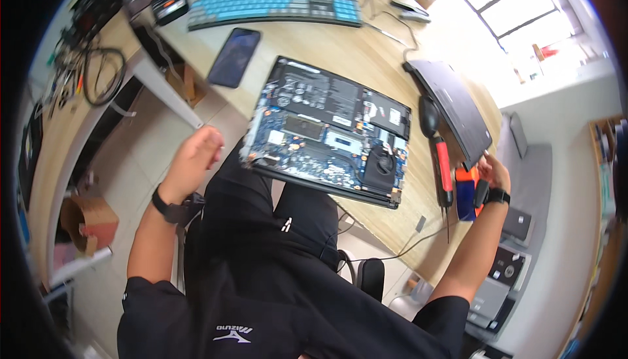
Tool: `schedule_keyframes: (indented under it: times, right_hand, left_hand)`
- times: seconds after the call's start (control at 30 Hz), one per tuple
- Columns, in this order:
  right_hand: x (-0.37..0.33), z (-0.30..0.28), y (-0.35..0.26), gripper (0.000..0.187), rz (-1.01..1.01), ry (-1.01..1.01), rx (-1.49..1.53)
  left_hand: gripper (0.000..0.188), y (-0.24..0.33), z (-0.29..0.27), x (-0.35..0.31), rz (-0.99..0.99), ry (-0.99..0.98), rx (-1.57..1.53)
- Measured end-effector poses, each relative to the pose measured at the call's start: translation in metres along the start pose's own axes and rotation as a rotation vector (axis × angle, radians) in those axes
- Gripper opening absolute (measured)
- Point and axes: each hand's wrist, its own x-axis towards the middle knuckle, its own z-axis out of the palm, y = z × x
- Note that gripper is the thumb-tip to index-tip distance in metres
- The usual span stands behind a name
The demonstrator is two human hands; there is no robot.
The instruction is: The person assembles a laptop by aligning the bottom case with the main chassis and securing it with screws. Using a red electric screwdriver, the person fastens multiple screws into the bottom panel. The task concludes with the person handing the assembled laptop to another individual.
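An opened laptop base point(327, 133) lies tilted at the desk's near edge, its battery, circuit board and fan exposed. To its right, a dark laptop bottom cover point(451, 104) stands slanted, partly over a black mouse point(428, 116). My right hand point(494, 174) grips the near corner of this cover; some fingers are hidden behind it. A red-handled screwdriver point(443, 169) and an orange and blue box point(466, 195) are close to that hand. Left of the laptop base, my left hand point(197, 155) hangs in the air, fingers curled in, with nothing visible in them.
A dark phone point(234, 58) and a blue and grey keyboard point(275, 4) lie farther back on the wooden desk point(386, 228). A thin cable point(405, 253) runs across the near edge. At left are a side table with cables point(104, 74) and a cardboard box point(88, 225) below.
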Motion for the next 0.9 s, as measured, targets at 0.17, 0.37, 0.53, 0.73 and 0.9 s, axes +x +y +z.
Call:
schedule_keyframes:
  times: [0.17, 0.37, 0.53, 0.73, 0.9]
  right_hand:
    - [0.013, -0.004, -0.005, 0.023, -0.011, -0.068, -0.106]
    - [0.01, -0.007, -0.034, 0.017, -0.134, -0.07, 0.228]
    - [-0.03, 0.002, -0.052, 0.011, -0.357, -0.108, 0.319]
    - [-0.132, 0.062, -0.031, 0.049, -0.631, -0.035, 0.23]
    - [-0.197, 0.141, 0.021, 0.059, -0.562, -0.454, 0.299]
  left_hand:
    - [0.038, -0.035, 0.021, -0.024, -0.024, -0.088, -0.162]
    - [0.043, -0.047, 0.04, -0.027, -0.031, -0.174, -0.387]
    - [0.039, -0.052, 0.046, -0.028, 0.013, -0.183, -0.429]
    - [0.038, -0.056, 0.043, -0.029, 0.024, -0.148, -0.457]
    - [0.045, -0.053, 0.051, -0.028, -0.01, -0.075, -0.643]
